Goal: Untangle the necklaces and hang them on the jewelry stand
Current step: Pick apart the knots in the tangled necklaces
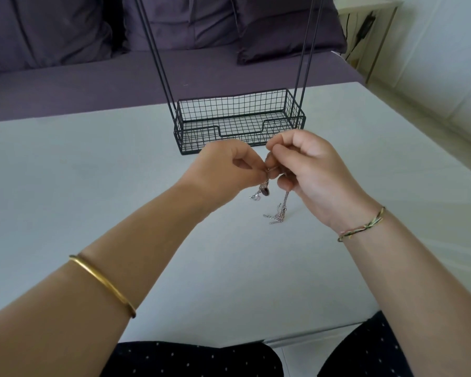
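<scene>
A tangle of thin silver necklaces hangs between my two hands above the white table. My left hand pinches the chains at the top, and a dark pendant dangles just below its fingers. My right hand pinches the same bundle from the right, with loose chain ends trailing down onto the table. The black wire jewelry stand sits just behind my hands; its basket base holds nothing and its thin uprights run out of the top of the view, so the hanging bars are hidden.
A purple sofa with cushions runs along the far edge of the table. A white side unit stands at the back right. My knees in dark dotted fabric show below the near table edge.
</scene>
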`<state>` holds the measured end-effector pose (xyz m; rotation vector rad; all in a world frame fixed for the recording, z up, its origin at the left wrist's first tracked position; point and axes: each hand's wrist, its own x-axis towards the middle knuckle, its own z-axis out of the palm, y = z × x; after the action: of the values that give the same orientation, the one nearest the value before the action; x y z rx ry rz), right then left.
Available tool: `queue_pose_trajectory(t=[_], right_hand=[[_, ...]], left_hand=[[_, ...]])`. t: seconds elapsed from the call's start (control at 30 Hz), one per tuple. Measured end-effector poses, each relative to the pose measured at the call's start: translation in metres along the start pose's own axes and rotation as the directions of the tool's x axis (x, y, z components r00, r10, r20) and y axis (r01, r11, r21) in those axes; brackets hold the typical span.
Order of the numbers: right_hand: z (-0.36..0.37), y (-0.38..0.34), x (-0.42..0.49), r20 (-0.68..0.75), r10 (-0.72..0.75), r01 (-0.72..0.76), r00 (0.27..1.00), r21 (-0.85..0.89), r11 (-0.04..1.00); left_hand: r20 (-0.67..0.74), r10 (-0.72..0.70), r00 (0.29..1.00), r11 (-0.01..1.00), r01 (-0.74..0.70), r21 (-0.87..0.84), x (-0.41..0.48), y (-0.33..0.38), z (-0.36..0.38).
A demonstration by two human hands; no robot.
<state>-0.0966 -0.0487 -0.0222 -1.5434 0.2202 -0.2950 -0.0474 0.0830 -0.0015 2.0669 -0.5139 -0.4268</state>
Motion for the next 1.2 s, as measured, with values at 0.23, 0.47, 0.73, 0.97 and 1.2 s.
queue_pose_trajectory(t=[0.23, 0.47, 0.73, 0.97, 1.2], right_hand=[[0.000, -0.001, 0.000, -0.023, 0.035, -0.034, 0.999, 0.039, 0.999], [0.000, -0.003, -0.001, -0.008, 0.031, -0.031, 0.999, -0.014, 0.999], [-0.004, -0.004, -0.002, -0.008, -0.057, 0.055, 0.998, -0.144, 0.988], [-0.003, -0.002, -0.002, -0.012, -0.203, 0.187, 0.979, -0.342, 0.921], [-0.001, -0.009, -0.005, 0.041, -0.172, 0.177, 0.984, -0.310, 0.934]], left_hand=[[-0.054, 0.087, 0.995, 0.989, -0.080, 0.121, 0.000, 0.003, 0.003], [-0.018, -0.003, 1.000, 1.000, 0.003, -0.001, 0.001, 0.007, 0.000], [0.063, -0.108, 0.992, 0.932, 0.123, -0.340, 0.006, 0.005, -0.009], [0.103, -0.128, 0.986, 0.908, 0.158, -0.388, 0.006, 0.006, -0.008], [0.142, -0.128, 0.981, 0.899, 0.176, -0.400, 0.003, 0.007, -0.010]])
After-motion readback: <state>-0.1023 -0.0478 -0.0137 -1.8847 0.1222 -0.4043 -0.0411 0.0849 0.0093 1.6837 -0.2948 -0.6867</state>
